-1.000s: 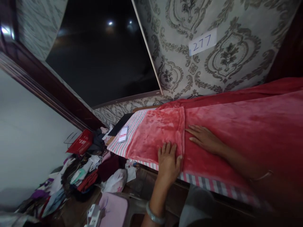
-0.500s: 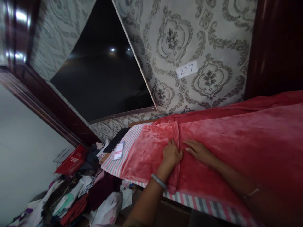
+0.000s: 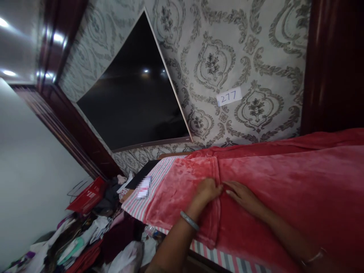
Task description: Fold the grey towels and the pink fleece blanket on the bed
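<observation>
Blanket (image 3: pixel 280 180) bears the left hand (image 3: pixel 207 190), flat earlier, now curled.

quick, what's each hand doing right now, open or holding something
Left hand: curled against the red blanket; can't tell if gripping.
Right hand: open, laid on the red blanket.

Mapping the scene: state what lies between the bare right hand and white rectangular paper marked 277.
Red plush fabric, then grey-patterned wallpaper, in the head view.
</observation>
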A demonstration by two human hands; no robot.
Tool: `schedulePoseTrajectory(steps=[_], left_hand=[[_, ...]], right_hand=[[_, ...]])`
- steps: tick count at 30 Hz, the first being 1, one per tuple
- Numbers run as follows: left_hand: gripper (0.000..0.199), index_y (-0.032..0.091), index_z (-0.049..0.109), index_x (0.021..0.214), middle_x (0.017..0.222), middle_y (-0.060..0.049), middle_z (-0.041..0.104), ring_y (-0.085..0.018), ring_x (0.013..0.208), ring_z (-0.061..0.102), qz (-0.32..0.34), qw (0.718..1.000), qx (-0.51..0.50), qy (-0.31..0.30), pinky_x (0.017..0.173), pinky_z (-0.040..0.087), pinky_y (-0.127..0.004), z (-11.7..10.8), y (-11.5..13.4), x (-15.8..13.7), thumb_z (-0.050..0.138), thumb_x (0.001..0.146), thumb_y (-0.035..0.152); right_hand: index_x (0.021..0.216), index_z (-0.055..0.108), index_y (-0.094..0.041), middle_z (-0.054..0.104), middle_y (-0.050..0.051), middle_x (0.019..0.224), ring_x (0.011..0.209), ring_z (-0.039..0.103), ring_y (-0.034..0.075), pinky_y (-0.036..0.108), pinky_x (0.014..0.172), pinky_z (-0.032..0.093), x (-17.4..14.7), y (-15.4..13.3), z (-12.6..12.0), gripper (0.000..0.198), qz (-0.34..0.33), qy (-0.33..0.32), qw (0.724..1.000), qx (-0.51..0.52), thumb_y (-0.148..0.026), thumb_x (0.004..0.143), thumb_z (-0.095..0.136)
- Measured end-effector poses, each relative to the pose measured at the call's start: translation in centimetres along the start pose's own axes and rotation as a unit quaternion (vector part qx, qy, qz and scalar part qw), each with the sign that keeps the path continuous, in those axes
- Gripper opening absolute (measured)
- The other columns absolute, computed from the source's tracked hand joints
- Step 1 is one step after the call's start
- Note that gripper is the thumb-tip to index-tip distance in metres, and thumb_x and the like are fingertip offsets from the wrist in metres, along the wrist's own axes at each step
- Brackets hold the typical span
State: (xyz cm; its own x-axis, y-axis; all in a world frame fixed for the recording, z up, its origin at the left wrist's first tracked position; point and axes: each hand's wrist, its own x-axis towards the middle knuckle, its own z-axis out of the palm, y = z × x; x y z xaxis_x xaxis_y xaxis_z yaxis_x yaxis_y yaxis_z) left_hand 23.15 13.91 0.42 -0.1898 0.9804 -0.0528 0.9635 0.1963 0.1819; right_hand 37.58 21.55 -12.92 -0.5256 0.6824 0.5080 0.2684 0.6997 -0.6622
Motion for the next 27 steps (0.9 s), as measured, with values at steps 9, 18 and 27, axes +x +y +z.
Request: schedulePoseTrajectory(steps=[9,18,27], left_hand=[[0.043,0.014,0.066,0.131,0.138,-0.017,0.064,-0.023,0.119,0.066,0.020,0.994,-0.061,0.087,0.102,0.050,-0.031,-2.3,-0.7,9.1,0.044,0.094,0.011],[0.042,0.018,0.066,0.131,0.134,-0.014,0.068,-0.024,0.124,0.064,0.025,0.995,-0.072,0.059,0.107,0.049,-0.035,-0.9,-1.5,14.3,0.054,0.091,0.012],[0.033,0.017,0.070,0.122,0.128,-0.014,0.069,-0.025,0.116,0.066,0.042,0.991,-0.089,0.086,0.106,0.049,-0.040,1.2,-1.1,14.7,0.053,0.093,0.014]], right_hand=[[0.129,0.068,-0.017,0.065,0.015,0.133,0.124,0.061,0.030,0.055,0.113,0.044,-0.1,-0.9,-0.5,0.057,0.051,-0.006,0.998,0.034,-0.054,0.094,0.043],[0.132,0.068,-0.019,0.064,0.013,0.135,0.129,0.058,0.029,0.053,0.115,0.043,-0.2,-0.7,-0.7,0.057,0.060,-0.033,0.998,0.013,-0.055,0.095,0.042],[0.132,0.068,-0.020,0.066,0.013,0.132,0.126,0.060,0.031,0.056,0.111,0.046,-0.2,-0.8,-0.9,0.054,0.025,-0.030,0.999,-0.021,-0.053,0.098,0.042]])
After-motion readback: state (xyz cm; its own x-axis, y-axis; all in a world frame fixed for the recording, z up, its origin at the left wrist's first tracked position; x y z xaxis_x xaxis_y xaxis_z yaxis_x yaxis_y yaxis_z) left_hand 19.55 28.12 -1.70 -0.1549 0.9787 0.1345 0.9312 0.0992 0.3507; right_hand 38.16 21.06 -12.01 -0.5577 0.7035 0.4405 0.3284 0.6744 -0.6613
